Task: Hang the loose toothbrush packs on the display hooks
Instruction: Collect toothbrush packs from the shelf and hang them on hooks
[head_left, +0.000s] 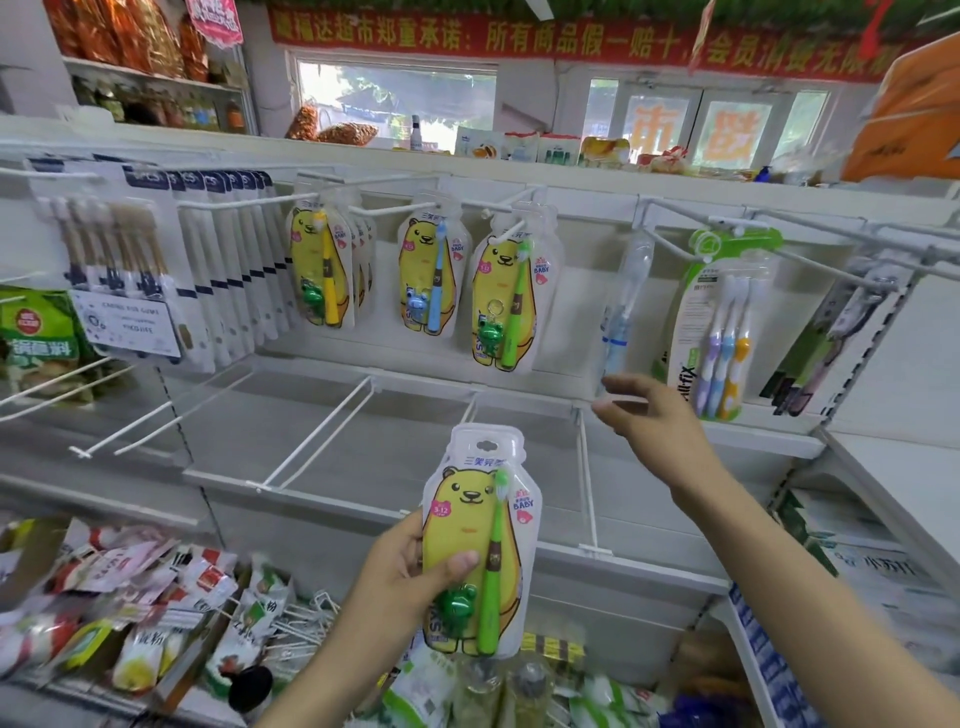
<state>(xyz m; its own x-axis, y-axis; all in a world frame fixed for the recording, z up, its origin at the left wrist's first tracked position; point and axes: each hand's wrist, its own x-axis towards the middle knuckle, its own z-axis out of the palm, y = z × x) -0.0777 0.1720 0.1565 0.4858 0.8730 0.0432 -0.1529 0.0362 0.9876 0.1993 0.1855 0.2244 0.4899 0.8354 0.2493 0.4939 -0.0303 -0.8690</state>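
Left hand (410, 566) is gripping a pack (475, 540); right hand (649, 415), fingers apart, is reaching. Missing the hook (506, 231) above could drop it.

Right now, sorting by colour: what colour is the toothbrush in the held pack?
Green toothbrush, head view.

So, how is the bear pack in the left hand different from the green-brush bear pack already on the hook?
The held pack is off any hook, gripped by the left hand; the hung pack dangles from a hook. The thumb covers part of the held pack's front; the hung pack's front shows fully. Both have a yellow bear, a green brush and a green frog toy.
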